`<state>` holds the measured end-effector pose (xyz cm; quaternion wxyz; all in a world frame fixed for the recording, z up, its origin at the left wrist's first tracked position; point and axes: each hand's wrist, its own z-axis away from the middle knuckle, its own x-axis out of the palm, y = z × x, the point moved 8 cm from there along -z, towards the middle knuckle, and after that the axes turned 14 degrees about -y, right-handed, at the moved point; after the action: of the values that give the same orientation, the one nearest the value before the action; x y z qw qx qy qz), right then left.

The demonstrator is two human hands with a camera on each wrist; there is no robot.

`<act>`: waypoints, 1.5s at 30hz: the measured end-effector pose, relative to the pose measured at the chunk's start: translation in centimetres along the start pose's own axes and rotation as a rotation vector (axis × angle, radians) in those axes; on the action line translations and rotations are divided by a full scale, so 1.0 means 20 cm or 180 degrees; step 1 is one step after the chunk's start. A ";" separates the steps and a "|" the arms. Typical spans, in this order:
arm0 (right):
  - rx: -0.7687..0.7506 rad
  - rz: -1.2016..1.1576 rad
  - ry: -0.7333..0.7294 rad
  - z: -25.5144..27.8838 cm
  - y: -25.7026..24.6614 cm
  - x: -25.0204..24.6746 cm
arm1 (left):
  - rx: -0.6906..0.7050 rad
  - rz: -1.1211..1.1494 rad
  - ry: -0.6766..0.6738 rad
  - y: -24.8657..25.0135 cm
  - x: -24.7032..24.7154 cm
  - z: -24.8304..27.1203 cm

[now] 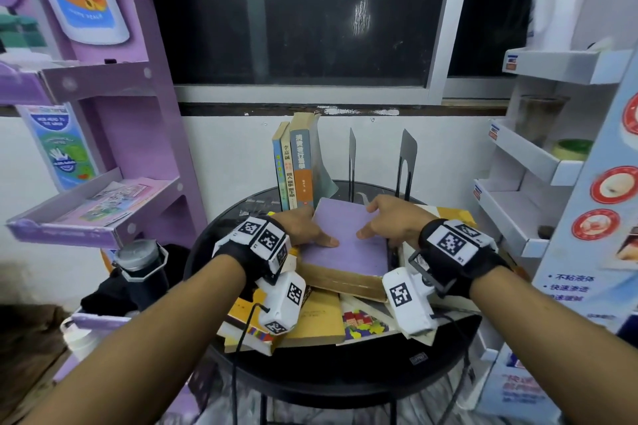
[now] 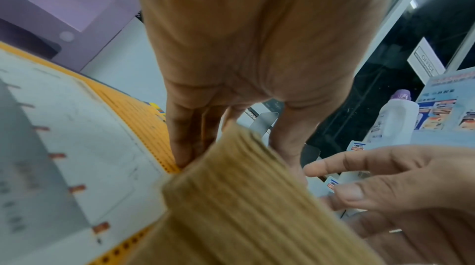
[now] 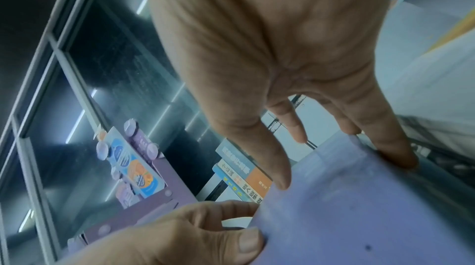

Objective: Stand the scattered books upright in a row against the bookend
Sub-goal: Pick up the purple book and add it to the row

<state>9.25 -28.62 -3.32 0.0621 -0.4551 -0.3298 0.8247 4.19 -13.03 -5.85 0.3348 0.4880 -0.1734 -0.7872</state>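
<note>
Left hand (image 1: 303, 229): gripped the left edge of the purple book (image 1: 345, 245), thumb on the cover. Right hand (image 1: 390, 221): fingers curled over the right edge, apparently gripping. Book: flat atop the scattered pile, frame centre. Step: picking up. Next: tip upright, slide beside the three standing books (image 1: 293, 162), upper centre, near the bookends (image 1: 405, 162).

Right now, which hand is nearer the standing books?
Left. The left hand grips the purple book's edge just below the standing books; the right hand is farther right.
</note>
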 end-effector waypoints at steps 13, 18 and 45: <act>-0.0266 -0.1314 0.0272 -0.03 0.05 0.06 | 0.0442 0.1264 0.0235 -0.08 -0.04 0.08; -0.0614 -0.1332 0.0370 -0.01 -0.01 0.08 | 0.0806 0.1439 0.0514 -0.09 -0.09 0.13; -0.1515 -0.1822 0.0726 0.04 -0.21 0.00 | 0.2410 0.1865 0.1349 -0.17 -0.26 0.24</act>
<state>7.80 -25.78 -0.46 0.2187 -0.4351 -0.6166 0.6186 0.21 -7.27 -2.24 0.3688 0.6545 -0.5036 -0.4266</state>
